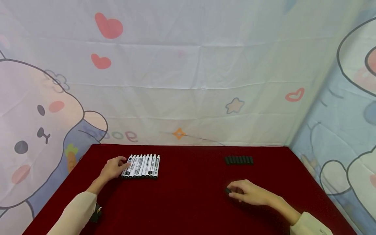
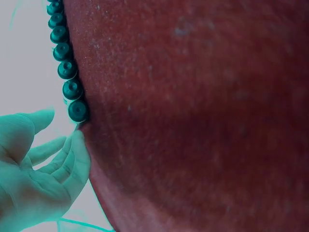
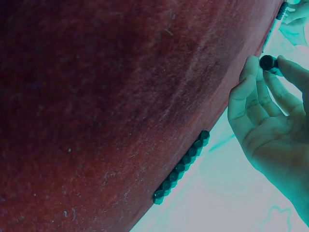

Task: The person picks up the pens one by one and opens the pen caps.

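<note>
White markers with black ends lie side by side in a row on the left part of the table. My left hand is at the row's left end, its fingers loosely extended. In the left wrist view, the fingertips are right beside the round black end of the outermost marker. On the right, my right hand pinches a small black marker cap between thumb and fingers, low over the cloth. Beyond that hand, several more black caps form a neat row.
A dark red cloth covers the table. Near my left sleeve lies a dark object with yellow bits, partly hidden by the forearm. A printed fabric backdrop stands along the table's back and sides.
</note>
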`<control>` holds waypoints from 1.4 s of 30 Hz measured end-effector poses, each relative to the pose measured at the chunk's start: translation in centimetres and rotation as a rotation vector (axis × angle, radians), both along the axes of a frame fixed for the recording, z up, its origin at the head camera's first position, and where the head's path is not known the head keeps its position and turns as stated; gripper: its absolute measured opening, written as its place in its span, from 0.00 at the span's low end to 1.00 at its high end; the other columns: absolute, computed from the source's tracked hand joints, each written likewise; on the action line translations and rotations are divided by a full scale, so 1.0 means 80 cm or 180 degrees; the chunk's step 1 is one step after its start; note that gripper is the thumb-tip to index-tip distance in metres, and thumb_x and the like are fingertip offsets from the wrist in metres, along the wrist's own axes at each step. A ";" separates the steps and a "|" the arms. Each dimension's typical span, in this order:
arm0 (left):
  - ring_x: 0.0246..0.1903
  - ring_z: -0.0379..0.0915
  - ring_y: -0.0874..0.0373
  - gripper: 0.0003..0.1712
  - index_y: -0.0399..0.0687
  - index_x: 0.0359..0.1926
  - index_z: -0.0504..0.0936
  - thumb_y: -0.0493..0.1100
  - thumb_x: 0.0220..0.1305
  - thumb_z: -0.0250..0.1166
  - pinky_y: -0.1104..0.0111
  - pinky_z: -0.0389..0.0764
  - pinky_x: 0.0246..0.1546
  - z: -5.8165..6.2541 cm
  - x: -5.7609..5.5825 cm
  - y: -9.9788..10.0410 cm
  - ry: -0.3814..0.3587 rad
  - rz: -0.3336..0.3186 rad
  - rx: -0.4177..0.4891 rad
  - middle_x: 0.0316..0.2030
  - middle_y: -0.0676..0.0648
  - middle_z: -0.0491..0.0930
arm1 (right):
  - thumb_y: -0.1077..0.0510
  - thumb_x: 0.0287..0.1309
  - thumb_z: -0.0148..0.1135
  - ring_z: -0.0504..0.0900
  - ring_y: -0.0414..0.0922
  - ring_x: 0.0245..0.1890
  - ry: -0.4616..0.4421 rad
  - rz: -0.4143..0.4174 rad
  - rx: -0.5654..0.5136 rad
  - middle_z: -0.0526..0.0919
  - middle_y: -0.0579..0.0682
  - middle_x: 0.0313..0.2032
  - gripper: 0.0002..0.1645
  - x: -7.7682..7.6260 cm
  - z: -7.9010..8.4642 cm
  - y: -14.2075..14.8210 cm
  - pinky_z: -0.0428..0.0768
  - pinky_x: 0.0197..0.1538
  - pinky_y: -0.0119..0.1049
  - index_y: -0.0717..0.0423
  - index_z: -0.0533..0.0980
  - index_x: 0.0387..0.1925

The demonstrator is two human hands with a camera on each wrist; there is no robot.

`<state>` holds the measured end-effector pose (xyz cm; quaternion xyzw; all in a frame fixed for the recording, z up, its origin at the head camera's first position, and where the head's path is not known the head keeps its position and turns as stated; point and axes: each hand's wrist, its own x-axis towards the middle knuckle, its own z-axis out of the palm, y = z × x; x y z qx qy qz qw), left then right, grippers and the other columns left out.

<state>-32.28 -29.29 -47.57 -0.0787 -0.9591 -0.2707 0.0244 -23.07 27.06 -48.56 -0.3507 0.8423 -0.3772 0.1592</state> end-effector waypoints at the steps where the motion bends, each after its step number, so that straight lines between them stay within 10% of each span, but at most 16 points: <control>1: 0.21 0.75 0.57 0.28 0.24 0.58 0.75 0.47 0.72 0.64 0.64 0.76 0.21 0.002 0.002 0.001 0.0071 -0.0024 -0.0092 0.35 0.35 0.84 | 0.52 0.76 0.56 0.83 0.34 0.31 0.0005 0.0003 -0.0004 0.86 0.53 0.44 0.20 0.000 0.000 0.000 0.84 0.36 0.30 0.63 0.77 0.56; 19: 0.33 0.83 0.49 0.20 0.31 0.56 0.80 0.42 0.70 0.66 0.58 0.82 0.28 0.040 0.033 0.054 0.0746 -0.0440 -0.0355 0.39 0.38 0.87 | 0.54 0.76 0.56 0.82 0.36 0.29 0.0020 -0.0263 -0.0001 0.85 0.53 0.40 0.20 -0.029 -0.006 0.026 0.83 0.34 0.32 0.68 0.77 0.56; 28: 0.53 0.79 0.37 0.23 0.33 0.55 0.83 0.45 0.66 0.70 0.41 0.77 0.56 0.038 0.057 0.092 0.1162 -0.0846 -0.0432 0.50 0.36 0.86 | 0.54 0.75 0.56 0.80 0.34 0.28 0.0090 -0.0621 0.0132 0.86 0.54 0.40 0.22 -0.045 -0.015 0.057 0.79 0.26 0.33 0.70 0.75 0.58; 35: 0.54 0.80 0.42 0.25 0.37 0.58 0.82 0.46 0.65 0.72 0.47 0.81 0.55 0.035 0.072 0.126 0.1448 -0.1266 -0.0512 0.52 0.39 0.85 | 0.54 0.75 0.57 0.80 0.35 0.27 0.0202 -0.0814 0.0139 0.86 0.53 0.39 0.23 -0.048 -0.014 0.070 0.79 0.28 0.32 0.71 0.75 0.57; 42: 0.70 0.66 0.40 0.37 0.48 0.71 0.74 0.63 0.69 0.63 0.36 0.60 0.70 0.037 0.092 0.151 0.1080 -0.1075 -0.0732 0.67 0.41 0.76 | 0.55 0.75 0.57 0.80 0.36 0.26 0.0298 -0.0961 0.0101 0.87 0.55 0.39 0.21 -0.052 -0.009 0.080 0.80 0.30 0.33 0.71 0.76 0.56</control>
